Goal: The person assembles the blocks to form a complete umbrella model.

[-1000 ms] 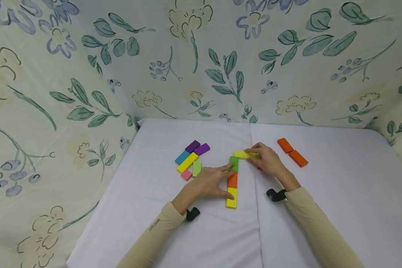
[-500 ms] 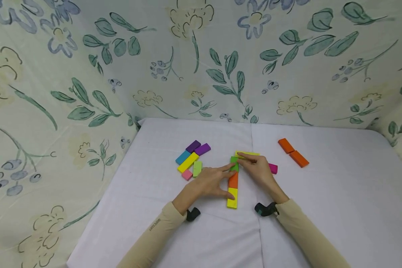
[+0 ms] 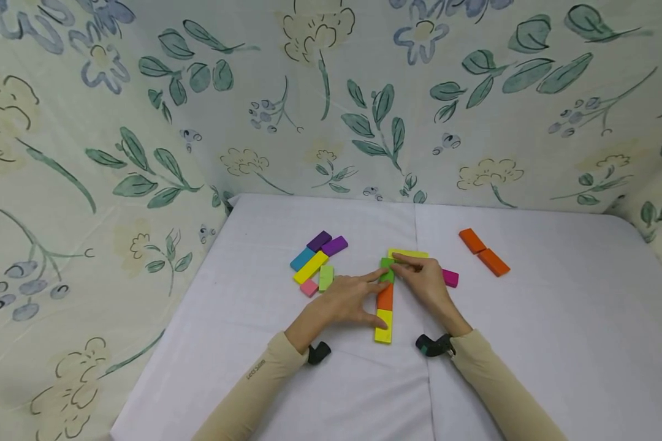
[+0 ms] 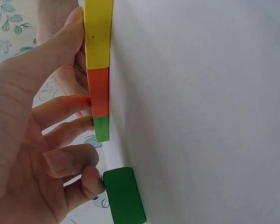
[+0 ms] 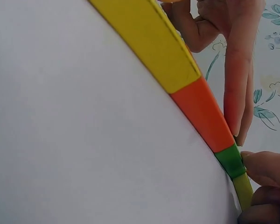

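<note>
In the head view, a yellow block (image 3: 383,334), an orange block (image 3: 385,299) and a green block (image 3: 387,263) stand end to end in a column. A second yellow block (image 3: 414,253) lies crosswise at the column's far end. My left hand (image 3: 347,300) is spread along the column, thumb on the near yellow block, fingertips by the orange and green ones. My right hand (image 3: 427,278) pinches the crosswise block's left end, its thumb against the green block (image 5: 231,161) in the right wrist view. A magenta block (image 3: 450,278) shows partly from behind that hand.
Two orange-red blocks (image 3: 493,262) lie at the right. Left of the column is a cluster with purple (image 3: 335,246), blue (image 3: 301,260), yellow (image 3: 310,267), pink (image 3: 309,288) and light green (image 3: 326,278) blocks. A white cloth (image 3: 574,331) covers the table; a floral curtain hangs behind.
My right hand has moved left and nearer, from the crosswise yellow block's right part to its left end, uncovering the magenta block. My left hand stays in place.
</note>
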The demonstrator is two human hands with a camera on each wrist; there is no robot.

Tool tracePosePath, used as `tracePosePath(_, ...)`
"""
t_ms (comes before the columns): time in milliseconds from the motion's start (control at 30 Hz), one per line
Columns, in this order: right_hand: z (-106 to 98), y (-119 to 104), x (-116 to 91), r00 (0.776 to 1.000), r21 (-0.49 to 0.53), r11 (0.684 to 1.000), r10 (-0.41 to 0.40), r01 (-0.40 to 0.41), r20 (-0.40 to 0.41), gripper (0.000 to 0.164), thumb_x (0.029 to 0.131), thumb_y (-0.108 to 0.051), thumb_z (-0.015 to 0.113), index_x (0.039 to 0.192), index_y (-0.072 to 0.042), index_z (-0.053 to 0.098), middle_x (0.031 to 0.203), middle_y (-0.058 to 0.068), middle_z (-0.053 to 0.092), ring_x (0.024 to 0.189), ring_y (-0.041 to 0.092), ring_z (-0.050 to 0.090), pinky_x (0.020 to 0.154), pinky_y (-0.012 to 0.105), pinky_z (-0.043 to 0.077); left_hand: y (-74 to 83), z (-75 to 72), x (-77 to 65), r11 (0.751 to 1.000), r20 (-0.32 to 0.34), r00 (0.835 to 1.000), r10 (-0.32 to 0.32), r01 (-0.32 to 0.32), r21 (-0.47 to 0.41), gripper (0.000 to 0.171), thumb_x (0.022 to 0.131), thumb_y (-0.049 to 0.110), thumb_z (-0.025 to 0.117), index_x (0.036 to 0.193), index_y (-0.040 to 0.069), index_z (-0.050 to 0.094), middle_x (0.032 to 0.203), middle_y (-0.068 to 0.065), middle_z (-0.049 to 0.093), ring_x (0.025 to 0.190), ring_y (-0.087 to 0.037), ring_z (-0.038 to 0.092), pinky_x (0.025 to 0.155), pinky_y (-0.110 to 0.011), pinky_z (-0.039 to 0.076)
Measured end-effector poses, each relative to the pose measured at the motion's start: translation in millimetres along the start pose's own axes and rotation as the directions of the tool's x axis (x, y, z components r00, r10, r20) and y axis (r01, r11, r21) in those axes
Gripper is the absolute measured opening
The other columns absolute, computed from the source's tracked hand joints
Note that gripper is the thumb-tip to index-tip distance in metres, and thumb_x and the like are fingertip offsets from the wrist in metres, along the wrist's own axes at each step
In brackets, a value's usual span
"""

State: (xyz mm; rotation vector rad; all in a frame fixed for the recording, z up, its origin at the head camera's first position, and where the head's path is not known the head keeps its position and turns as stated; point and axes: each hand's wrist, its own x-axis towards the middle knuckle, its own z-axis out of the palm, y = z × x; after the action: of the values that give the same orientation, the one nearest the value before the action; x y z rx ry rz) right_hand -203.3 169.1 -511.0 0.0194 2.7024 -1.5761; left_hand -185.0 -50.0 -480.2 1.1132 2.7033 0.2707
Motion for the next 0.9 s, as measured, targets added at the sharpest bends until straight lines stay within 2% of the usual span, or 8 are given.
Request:
tracePosePath(167, -1.1, 1.2, -1.3, 1.0, -0.016, 1.0, -0.007, 0.007, -0.009, 0.038, 0.097, -0.03, 0.075, 0.132, -0.016, 0.072, 0.101, 0.01, 0.066, 0.08, 0.016, 0.052, 0.061, 0.018, 0.041, 1.2, 0.6, 1.1, 1.0, -0.003, 1.0, 0.003, -0.003, 0.007, 0.096, 0.08, 0.074, 0.072, 0.158, 0.026, 0.042, 0.172, 0.007, 0.025, 0.109, -0.02, 0.073, 0.061, -0.018, 0.041)
tracePosePath(367, -2.0, 1.2, -2.0, 1.0, -0.025, 1.0, 0.003, -0.004, -0.011, 0.038, 0.096, -0.03, 0.075, 0.132, -0.016, 0.073, 0.094, 0.008, 0.061, 0.081, 0.017, 0.051, 0.06, 0.019, 0.039, 2.8, -0.6, 0.9, 1.0, 0.006, 1.0, 0.007, -0.007, 0.011, 0.096, 0.082, 0.074, 0.071, 0.159, 0.026, 0.04, 0.172, 0.007, 0.024, 0.1, -0.018, 0.073, 0.059, -0.02, 0.042)
tracePosePath(467, -2.0, 1.4, -1.3, 1.0, -0.029, 1.0, 0.001, -0.001, -0.014, 0.038, 0.096, -0.03, 0.076, 0.131, -0.017, 0.073, 0.089, 0.007, 0.058, 0.076, 0.016, 0.049, 0.058, 0.02, 0.037, 1.9, -2.2, -1.0, 1.0, -0.04, 0.999, 0.008, -0.01, -0.03, 0.088, 0.088, 0.068, 0.069, 0.159, 0.025, 0.042, 0.172, 0.003, 0.026, 0.111, -0.019, 0.073, 0.077, -0.022, 0.055)
tracePosePath(567, -1.8, 1.7, -0.4, 1.0, -0.037, 0.999, -0.011, 0.01, -0.02, 0.037, 0.096, -0.029, 0.076, 0.131, -0.017, 0.074, 0.084, 0.006, 0.055, 0.071, 0.016, 0.047, 0.056, 0.02, 0.035, -1.7, -6.1, -4.1, 0.993, -0.128, 0.992, -0.006, -0.009, -0.116, 0.076, 0.096, 0.057, 0.068, 0.158, 0.021, 0.044, 0.17, -0.001, 0.033, 0.125, -0.022, 0.068, 0.095, -0.034, 0.058)
tracePosePath(667, -1.4, 1.3, -0.3, 0.999, -0.036, 0.999, -0.021, 0.02, -0.025, 0.036, 0.096, -0.028, 0.076, 0.13, -0.017, 0.074, 0.081, 0.005, 0.054, 0.07, 0.017, 0.047, 0.056, 0.021, 0.034, -9.6, -12.9, -8.6, 0.98, -0.245, 0.969, -0.04, -0.01, -0.2, 0.065, 0.1, 0.046, 0.066, 0.156, 0.017, 0.049, 0.16, -0.006, 0.047, 0.118, -0.024, 0.069, 0.092, -0.034, 0.058)
tracePosePath(733, -1.0, 1.0, -0.5, 0.999, -0.03, 0.999, -0.027, 0.027, -0.025, 0.035, 0.096, -0.027, 0.076, 0.13, -0.016, 0.074, 0.079, 0.006, 0.053, 0.07, 0.018, 0.048, 0.056, 0.022, 0.034, -18.1, -18.0, -12.4, 0.968, -0.328, 0.942, -0.072, -0.013, -0.25, 0.06, 0.1, 0.041, 0.068, 0.153, 0.015, 0.053, 0.149, -0.008, 0.054, 0.107, -0.025, 0.069, 0.085, -0.029, 0.057)
tracePosePath(800, -0.3, 0.6, -0.9, 0.999, -0.021, 0.999, -0.03, 0.029, -0.025, 0.035, 0.096, -0.027, 0.076, 0.129, -0.016, 0.075, 0.079, 0.006, 0.052, 0.07, 0.02, 0.048, 0.056, 0.022, 0.033, -28.8, -23.2, -18.0, 0.948, -0.399, 0.911, -0.108, -0.027, -0.317, 0.055, 0.099, 0.036, 0.07, 0.148, 0.013, 0.058, 0.137, -0.011, 0.059, 0.089, -0.025, 0.065, 0.073, -0.025, 0.052)
tracePosePath(900, 0.9, 0.8, -1.2, 0.999, -0.015, 1.0, -0.027, 0.027, -0.026, 0.035, 0.096, -0.028, 0.076, 0.129, -0.017, 0.075, 0.078, 0.006, 0.05, 0.07, 0.02, 0.047, 0.056, 0.023, 0.032, -46.6, -29.2, -27.2, 0.912, -0.454, 0.877, -0.156, -0.048, -0.406, 0.05, 0.096, 0.029, 0.076, 0.141, 0.01, 0.064, 0.127, -0.013, 0.061, 0.073, -0.021, 0.055, 0.065, -0.022, 0.044)
